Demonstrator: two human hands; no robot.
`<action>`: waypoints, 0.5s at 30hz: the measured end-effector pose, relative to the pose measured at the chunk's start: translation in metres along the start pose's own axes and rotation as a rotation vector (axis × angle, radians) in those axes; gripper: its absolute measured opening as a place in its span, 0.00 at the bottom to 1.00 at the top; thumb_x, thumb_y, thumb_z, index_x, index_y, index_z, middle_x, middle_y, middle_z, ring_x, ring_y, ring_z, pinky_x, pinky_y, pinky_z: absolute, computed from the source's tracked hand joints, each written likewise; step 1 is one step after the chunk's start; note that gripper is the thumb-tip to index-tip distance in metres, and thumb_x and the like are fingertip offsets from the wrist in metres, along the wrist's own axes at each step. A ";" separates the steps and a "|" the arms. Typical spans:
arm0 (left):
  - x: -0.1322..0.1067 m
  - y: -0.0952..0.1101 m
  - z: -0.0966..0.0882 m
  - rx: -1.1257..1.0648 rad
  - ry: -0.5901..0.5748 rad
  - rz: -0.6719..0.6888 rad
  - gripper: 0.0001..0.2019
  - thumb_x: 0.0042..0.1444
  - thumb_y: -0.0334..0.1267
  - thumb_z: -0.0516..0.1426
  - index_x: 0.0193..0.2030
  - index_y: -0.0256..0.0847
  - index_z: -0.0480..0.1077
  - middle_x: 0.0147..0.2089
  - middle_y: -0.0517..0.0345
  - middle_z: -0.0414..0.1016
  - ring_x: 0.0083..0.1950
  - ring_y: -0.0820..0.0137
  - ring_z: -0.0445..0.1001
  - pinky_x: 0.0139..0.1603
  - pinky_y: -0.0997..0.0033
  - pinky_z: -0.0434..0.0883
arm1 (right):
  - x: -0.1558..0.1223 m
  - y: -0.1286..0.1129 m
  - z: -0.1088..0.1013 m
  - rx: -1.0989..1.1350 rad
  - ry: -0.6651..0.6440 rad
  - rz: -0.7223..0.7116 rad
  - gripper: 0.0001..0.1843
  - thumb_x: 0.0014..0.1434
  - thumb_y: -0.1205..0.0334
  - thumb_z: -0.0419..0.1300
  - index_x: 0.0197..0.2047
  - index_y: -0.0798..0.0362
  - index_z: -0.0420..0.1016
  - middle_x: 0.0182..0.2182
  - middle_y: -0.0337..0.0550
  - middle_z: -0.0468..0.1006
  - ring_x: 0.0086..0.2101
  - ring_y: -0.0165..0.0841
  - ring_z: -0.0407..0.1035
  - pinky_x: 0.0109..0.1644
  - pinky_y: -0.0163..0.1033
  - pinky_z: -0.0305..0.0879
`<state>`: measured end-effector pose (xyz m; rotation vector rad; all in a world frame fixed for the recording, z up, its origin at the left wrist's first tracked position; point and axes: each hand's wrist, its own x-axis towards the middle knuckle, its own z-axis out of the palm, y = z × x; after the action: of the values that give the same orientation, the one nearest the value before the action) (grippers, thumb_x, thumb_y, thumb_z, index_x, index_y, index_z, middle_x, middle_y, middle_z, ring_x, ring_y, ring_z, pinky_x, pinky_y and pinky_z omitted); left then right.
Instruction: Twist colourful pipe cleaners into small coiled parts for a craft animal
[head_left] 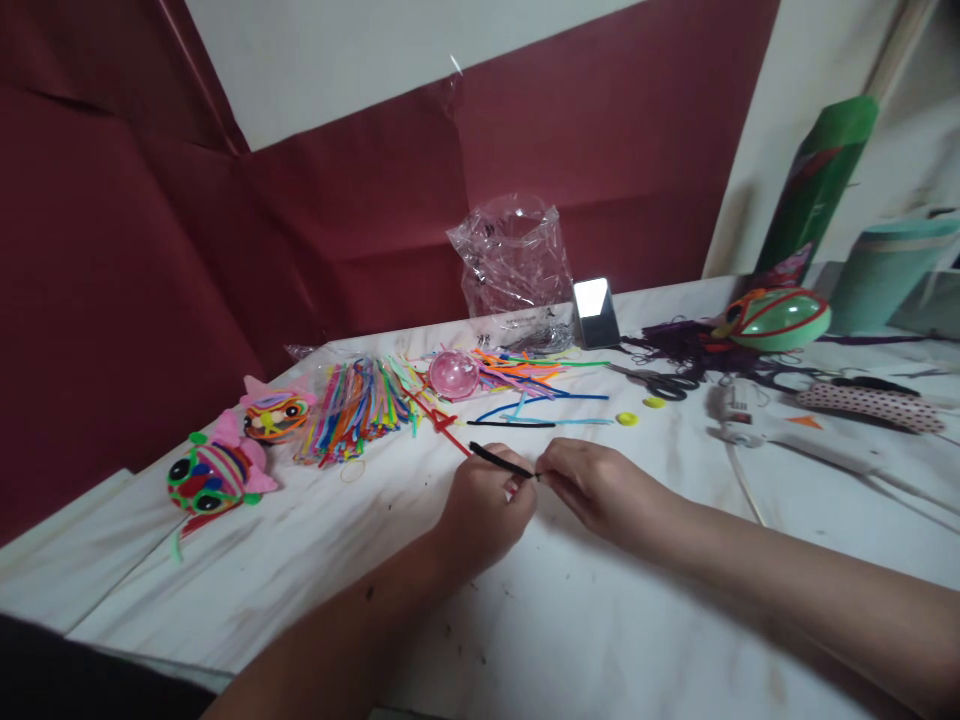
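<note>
A black pipe cleaner (499,459) runs between my two hands above the table. My left hand (487,510) is closed around it, with the fuzzy length lying over the fingers. At its right end, my right hand (589,480) pinches the tip between thumb and fingers. Just beyond my hands lie another black pipe cleaner (511,424), a blue pipe cleaner (547,398) and a bent red pipe cleaner (444,422). A pink transparent half ball (453,374) sits behind them.
Left stand two decorated fish-like figures (214,475) and a bundle of coloured pipe cleaners (360,405). Scissors (660,382), yellow discs (627,419), a glue gun (787,440) and a green balloon-shaped figure (780,320) lie right. A phone (597,312) leans at the back.
</note>
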<state>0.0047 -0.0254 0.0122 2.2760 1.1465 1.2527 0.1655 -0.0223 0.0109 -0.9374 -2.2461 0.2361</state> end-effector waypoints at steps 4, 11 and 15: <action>0.002 0.002 0.002 -0.279 0.099 -0.247 0.02 0.42 0.30 0.54 0.23 0.38 0.66 0.21 0.62 0.65 0.25 0.75 0.63 0.28 0.75 0.61 | 0.004 -0.007 0.001 0.337 0.095 0.258 0.08 0.53 0.62 0.52 0.33 0.54 0.70 0.26 0.42 0.73 0.28 0.31 0.66 0.32 0.35 0.62; 0.000 -0.008 0.013 -0.701 0.138 -0.435 0.05 0.44 0.36 0.56 0.25 0.37 0.65 0.18 0.66 0.59 0.22 0.78 0.59 0.25 0.77 0.58 | 0.007 -0.013 0.004 0.683 0.158 0.492 0.13 0.48 0.52 0.58 0.28 0.55 0.70 0.21 0.38 0.70 0.25 0.28 0.63 0.29 0.34 0.60; -0.001 -0.006 0.013 -0.693 0.133 -0.446 0.04 0.44 0.36 0.56 0.26 0.37 0.65 0.19 0.66 0.61 0.22 0.78 0.60 0.24 0.77 0.58 | 0.004 -0.012 0.008 0.707 0.183 0.467 0.13 0.49 0.52 0.58 0.30 0.54 0.71 0.23 0.39 0.71 0.27 0.30 0.65 0.31 0.35 0.62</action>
<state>0.0123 -0.0212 0.0003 1.3681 0.9774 1.3503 0.1516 -0.0274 0.0113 -1.0051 -1.5570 1.0286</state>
